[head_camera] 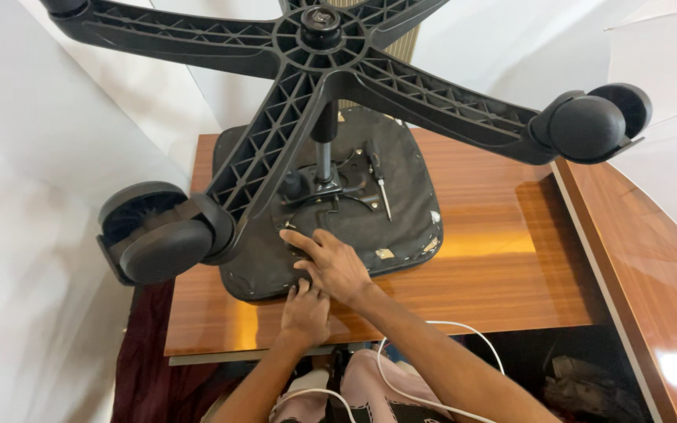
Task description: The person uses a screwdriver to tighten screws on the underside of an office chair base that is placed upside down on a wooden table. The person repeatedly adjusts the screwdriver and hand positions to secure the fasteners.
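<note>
Office chair (pixel 331 211) inverted on a wooden table (pixel 503 258), seat down, five-arm black plastic base (pixel 323 47) pointing up toward the camera. Seat underside (pixel 405 168) covered in black fabric, worn at the near edge, pale patches showing along the right-hand front rim. Gas cylinder (pixel 324 153) stands upright from the metal mechanism plate (pixel 338 196) at seat centre.

Right hand (pixel 331 262) lies palm-down on the seat underside, just in front of the plate; fingers spread and flat, tips reaching toward the plate's left edge. Closed on nothing.

Left hand (pixel 305 313) lower in frame, at the near rim of the seat, partly tucked under the right wrist. Fingers bent over the seat edge; whether they clamp the rim or only rest on it cannot be told.

Screwdriver (pixel 378 176), dark handle, slim shaft, lies loose on the underside to the right of the cylinder, apart from both hands.

Two casters visible: one near left (pixel 162 235), overhanging the table's left edge; one far right (pixel 593 121). White cable (pixel 432 368) loops below the table near the person's lap. Second wooden surface (pixel 652 266) abuts at right
</note>
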